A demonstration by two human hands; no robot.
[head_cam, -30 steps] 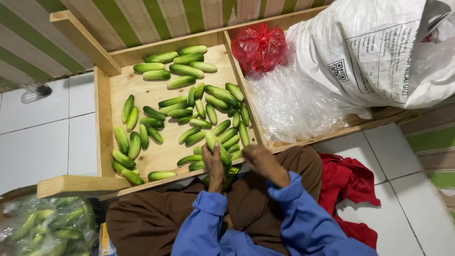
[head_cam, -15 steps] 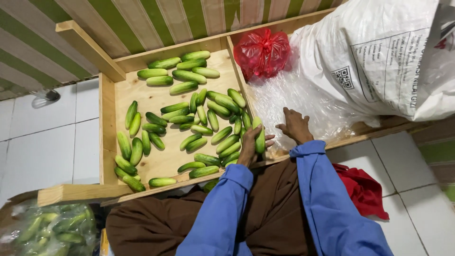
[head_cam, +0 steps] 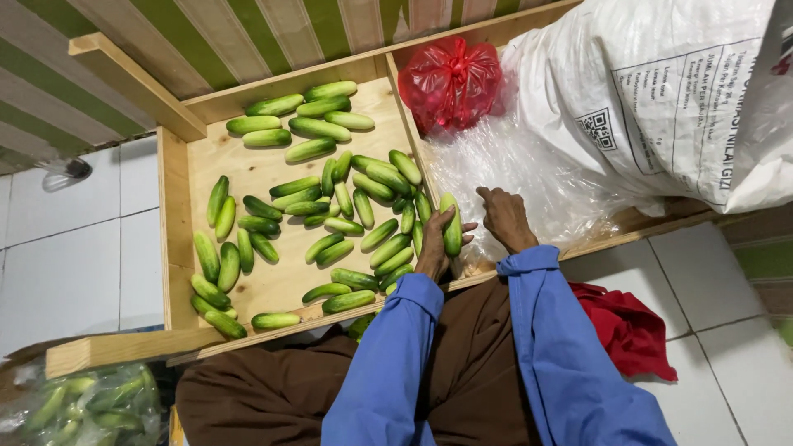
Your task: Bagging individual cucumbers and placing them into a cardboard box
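A shallow wooden tray (head_cam: 177,248) holds several green cucumbers (head_cam: 318,128) spread in loose groups. My left hand (head_cam: 435,246) grips one cucumber (head_cam: 452,225) upright at the tray's right divider. My right hand (head_cam: 505,218) rests palm down on crumpled clear plastic (head_cam: 537,177) in the compartment to the right, fingers apart, with nothing in it. Both arms wear blue sleeves.
A knotted red plastic bag (head_cam: 450,81) lies at the back of the right compartment. A big white woven sack (head_cam: 661,99) fills the right side. A red cloth (head_cam: 628,326) lies on the white tiled floor. A clear bag of cucumbers (head_cam: 83,405) sits bottom left.
Both hands rose from my lap to the tray's right edge. My left hand took hold of a cucumber; my right hand slid right onto the clear plastic.
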